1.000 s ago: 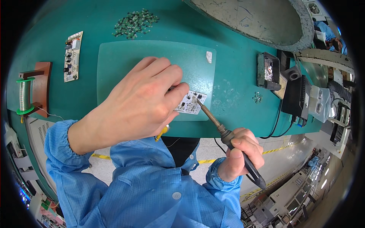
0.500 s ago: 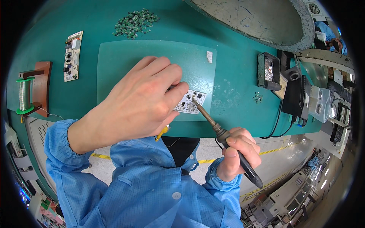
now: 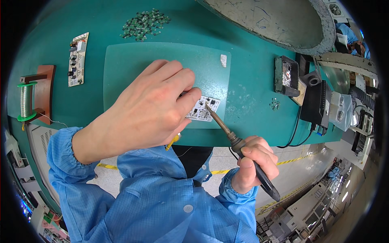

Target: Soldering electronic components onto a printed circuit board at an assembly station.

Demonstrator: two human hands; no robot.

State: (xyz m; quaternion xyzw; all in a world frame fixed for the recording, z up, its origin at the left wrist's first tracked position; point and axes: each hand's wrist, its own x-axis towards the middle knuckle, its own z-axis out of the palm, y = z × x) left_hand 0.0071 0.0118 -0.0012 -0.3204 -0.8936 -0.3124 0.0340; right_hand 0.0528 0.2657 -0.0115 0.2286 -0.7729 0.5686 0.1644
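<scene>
A white circuit board (image 3: 201, 112) with small dark parts lies near the front edge of a translucent mat (image 3: 133, 54). My left hand (image 3: 158, 103) is closed over the board's left part, its fingers bent and gripping there; that end of the board is hidden beneath the hand. In my right hand (image 3: 255, 162) is a soldering iron (image 3: 239, 143), held by its dark handle like a pen. The iron slants up to the left, and its tip meets the board's upper face, right of my left fingers.
Far back lies a pile of small green circuit boards (image 3: 145, 25). At left are a larger populated board (image 3: 78, 60) and a solder wire spool (image 3: 27, 101) on a brown stand. A round magnifier-like frame (image 3: 324, 28) overhangs the back right, above a dark metal tray (image 3: 287, 75) and black box (image 3: 318, 106).
</scene>
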